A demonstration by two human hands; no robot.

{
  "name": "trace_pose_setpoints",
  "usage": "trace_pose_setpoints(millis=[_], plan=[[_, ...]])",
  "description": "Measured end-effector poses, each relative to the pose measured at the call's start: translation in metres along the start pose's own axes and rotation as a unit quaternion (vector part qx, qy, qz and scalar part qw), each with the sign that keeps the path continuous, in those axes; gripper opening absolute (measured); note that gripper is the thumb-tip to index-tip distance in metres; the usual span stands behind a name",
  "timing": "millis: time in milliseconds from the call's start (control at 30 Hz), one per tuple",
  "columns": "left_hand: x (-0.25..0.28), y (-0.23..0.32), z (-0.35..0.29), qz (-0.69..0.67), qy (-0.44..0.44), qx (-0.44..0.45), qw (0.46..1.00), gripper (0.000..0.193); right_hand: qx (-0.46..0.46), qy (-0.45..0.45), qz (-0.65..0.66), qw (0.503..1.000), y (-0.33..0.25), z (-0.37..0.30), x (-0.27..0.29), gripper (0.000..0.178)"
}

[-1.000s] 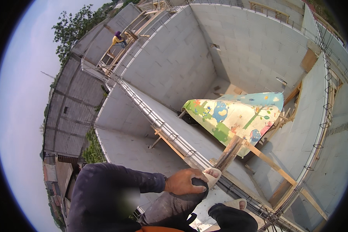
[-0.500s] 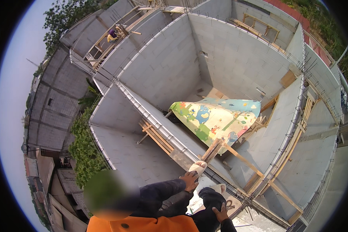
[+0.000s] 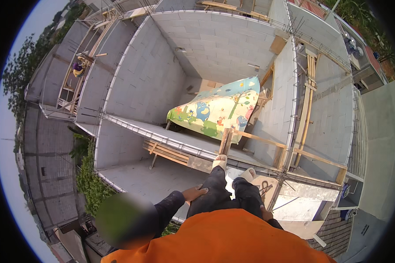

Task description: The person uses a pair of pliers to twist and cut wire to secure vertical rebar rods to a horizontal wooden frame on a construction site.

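My left hand lies on my left thigh, fingers stretched toward the knee, holding nothing. Against the outer side of my right leg rests my right hand; it is partly covered by the leg and sleeve, its visible fingers extended and nothing seen in it. Dark trousers cover my legs. Beneath my feet are a left beige shoe and a right beige shoe, set by the wall's top edge and a pale board. A short wooden post stands just ahead of the left shoe.
Far below, a colourful patterned sheet is spread inside a grey block-walled room. Steel reinforcing bars run along the wall tops. Timber braces cross to the right. A distant person is on scaffolding at the upper left.
My view has shifted, and my body is more upright. The left hand has drawn back from near the left shoe to the thigh; the right has slid back from the knee along the leg.
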State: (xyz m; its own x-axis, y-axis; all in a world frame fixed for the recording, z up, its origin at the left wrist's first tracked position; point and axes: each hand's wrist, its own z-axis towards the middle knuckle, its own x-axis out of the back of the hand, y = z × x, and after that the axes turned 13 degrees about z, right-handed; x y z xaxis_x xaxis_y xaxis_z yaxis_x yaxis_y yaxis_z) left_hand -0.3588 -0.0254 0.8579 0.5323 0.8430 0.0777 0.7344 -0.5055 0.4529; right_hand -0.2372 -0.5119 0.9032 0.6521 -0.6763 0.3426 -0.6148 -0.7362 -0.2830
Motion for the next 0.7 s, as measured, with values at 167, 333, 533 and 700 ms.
trace_pose_setpoints(millis=[167,333,533,700], plan=[[0.017,-0.014,-0.005,0.134,0.024,-0.15,0.979,0.083,-0.062,0.074,0.095,0.991,0.023,-0.024,-0.038,0.07],[0.052,-0.003,0.01,0.227,0.058,-0.198,0.952,0.069,-0.119,0.144,0.137,0.973,0.025,-0.041,-0.048,0.075],[0.095,0.042,0.036,0.27,0.072,-0.044,0.959,0.061,-0.151,0.127,0.314,0.929,0.063,-0.059,-0.047,0.082],[0.122,0.087,0.076,0.277,0.054,-0.052,0.958,0.059,-0.177,0.207,0.371,0.888,0.123,-0.056,-0.121,0.081]])
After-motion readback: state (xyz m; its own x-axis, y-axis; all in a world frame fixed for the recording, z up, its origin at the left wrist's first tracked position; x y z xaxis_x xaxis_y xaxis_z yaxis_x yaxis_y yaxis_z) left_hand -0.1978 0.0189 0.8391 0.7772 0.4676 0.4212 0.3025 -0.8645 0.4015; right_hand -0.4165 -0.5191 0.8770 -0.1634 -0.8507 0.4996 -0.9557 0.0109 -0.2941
